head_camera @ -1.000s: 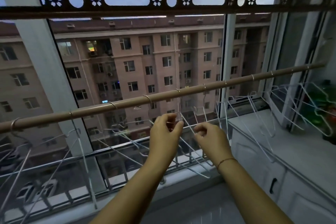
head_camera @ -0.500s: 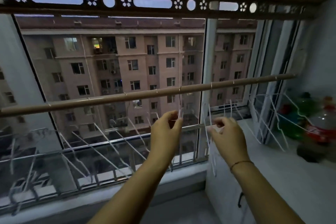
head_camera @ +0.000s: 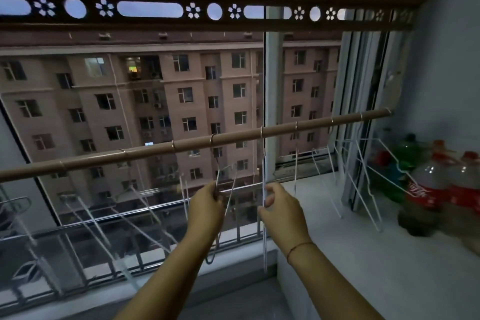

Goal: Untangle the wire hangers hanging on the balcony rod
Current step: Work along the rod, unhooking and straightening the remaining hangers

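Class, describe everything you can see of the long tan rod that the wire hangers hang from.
The long tan round rod crosses the window, rising in the picture from the left edge to its right end by the grey wall. It looks smooth, straight, perhaps coated metal. Hooks of thin white wire hangers loop over it at intervals. Neither hand touches it: the left hand grips a hanger below it, the right hand is beside another.

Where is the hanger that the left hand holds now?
In the head view, centre: the hanger hangs from the rod, pinched by the left hand, just left of the right hand.
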